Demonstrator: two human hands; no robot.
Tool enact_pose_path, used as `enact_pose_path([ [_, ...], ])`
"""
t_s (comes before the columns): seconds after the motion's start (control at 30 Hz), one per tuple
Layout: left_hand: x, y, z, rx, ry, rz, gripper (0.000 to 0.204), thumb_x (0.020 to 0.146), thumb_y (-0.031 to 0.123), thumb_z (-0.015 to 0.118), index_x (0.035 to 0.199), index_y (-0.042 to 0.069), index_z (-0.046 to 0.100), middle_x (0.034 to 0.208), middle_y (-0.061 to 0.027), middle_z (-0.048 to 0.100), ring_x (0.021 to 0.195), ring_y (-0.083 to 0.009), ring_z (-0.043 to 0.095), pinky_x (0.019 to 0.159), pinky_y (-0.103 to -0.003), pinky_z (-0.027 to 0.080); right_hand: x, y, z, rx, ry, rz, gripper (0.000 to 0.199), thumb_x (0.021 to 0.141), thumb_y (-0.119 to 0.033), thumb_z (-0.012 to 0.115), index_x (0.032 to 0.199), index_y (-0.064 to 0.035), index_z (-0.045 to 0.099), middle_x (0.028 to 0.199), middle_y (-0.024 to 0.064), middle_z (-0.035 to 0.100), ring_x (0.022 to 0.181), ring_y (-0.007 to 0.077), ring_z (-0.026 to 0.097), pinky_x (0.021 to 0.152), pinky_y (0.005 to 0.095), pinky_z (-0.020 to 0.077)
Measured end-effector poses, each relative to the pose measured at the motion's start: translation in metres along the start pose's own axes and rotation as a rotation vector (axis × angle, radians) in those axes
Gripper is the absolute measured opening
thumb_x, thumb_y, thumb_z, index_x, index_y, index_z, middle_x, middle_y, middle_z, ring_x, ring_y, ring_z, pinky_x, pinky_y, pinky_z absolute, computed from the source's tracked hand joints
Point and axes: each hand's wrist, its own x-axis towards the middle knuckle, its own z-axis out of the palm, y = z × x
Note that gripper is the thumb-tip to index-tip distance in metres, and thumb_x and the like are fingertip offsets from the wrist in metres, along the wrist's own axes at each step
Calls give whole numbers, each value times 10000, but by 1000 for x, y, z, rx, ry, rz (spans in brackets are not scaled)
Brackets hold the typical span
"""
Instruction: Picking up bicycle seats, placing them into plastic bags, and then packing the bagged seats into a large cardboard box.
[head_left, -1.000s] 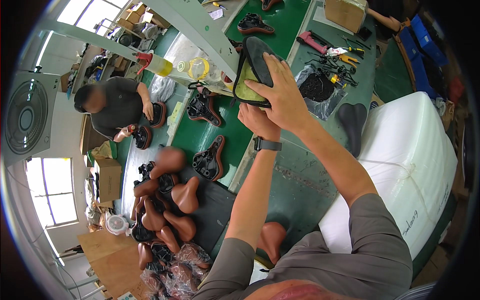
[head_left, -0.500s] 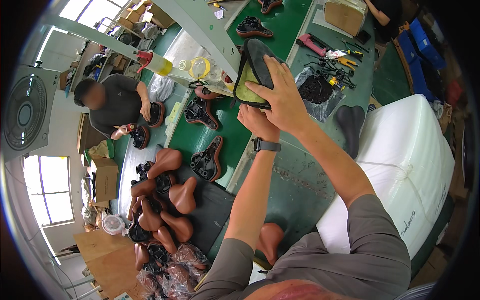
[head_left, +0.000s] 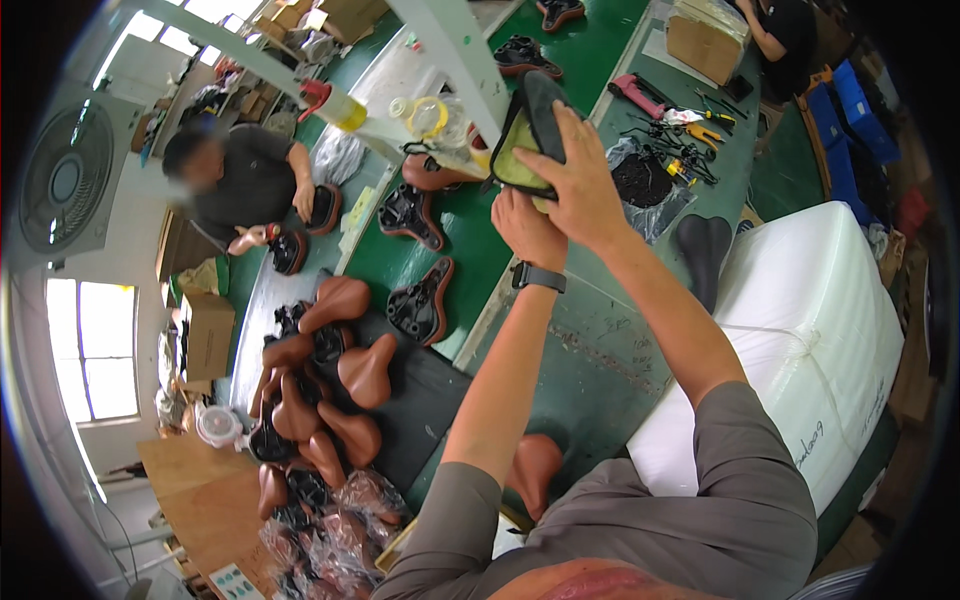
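Green workbench (head_left: 560, 380) fills the middle of a workshop, seen from above through a curved lens that bends its edges. Both of the wearer's bare forearms rise from the bottom edge to a black bicycle saddle with a yellow-green underside (head_left: 528, 135), held up in the air over the bench's far part, under a pale slanting beam (head_left: 455, 50). Right hand (head_left: 580, 180) wraps its fingers over the saddle's right edge, gripping it. Left hand (head_left: 528, 228), with a dark wristwatch (head_left: 539, 276), presses against the saddle's lower end; its fingertips are hidden behind the saddle, so their grip cannot be made out. Brown saddles (head_left: 340, 375) lie heaped on a dark mat at left, some in clear plastic wrap near the bottom and hard to tell apart. An open cardboard box (head_left: 208, 335) stands further left, its contents unseen. A seated person in a dark shirt (head_left: 240, 180) works beyond. White wrapped foam block (head_left: 800, 340) sits at right.
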Motion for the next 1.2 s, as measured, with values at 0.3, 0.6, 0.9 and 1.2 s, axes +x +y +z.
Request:
enact_pose_path([
  [0.3,-287,-41,-215,-20,-374,-382,922,914,164,853,1678,-48,383,1657,-283,500,1548,-452,466,1296,-493,378,-75,-33,-58,1345,94,914,437,1103,-164,689,1527,-66,653,1577,128,654,1441,284,634,1251,473,467],
  [0.6,-615,-35,-355,189,-303,-1126,932,971,484,821,1613,-78,447,1601,-350,512,1487,-505,503,1263,-523,397,-216,-133,-41,2001,-455,1605,423,1140,-248,635,1518,-57,642,1518,87,708,1399,254,665,1210,479,508],
  [0.9,-656,-39,-369,-1213,-1,-1798,714,1100,756,490,1359,107,636,968,-97,757,664,-135,657,501,-257,473,-378,-225,40,603,-1202,729,279,1073,-173,723,1297,-9,752,1345,141,764,1256,245,714,1037,401,571],
  [1.2,-703,35,-401,-1875,591,-1797,325,1166,562,494,1267,278,615,956,-5,658,567,-81,438,499,-231,375,-508,-384,-14,1089,-1567,-535,431,734,-14,824,1152,-94,755,1013,109,662,1037,362,666,921,462,548],
])
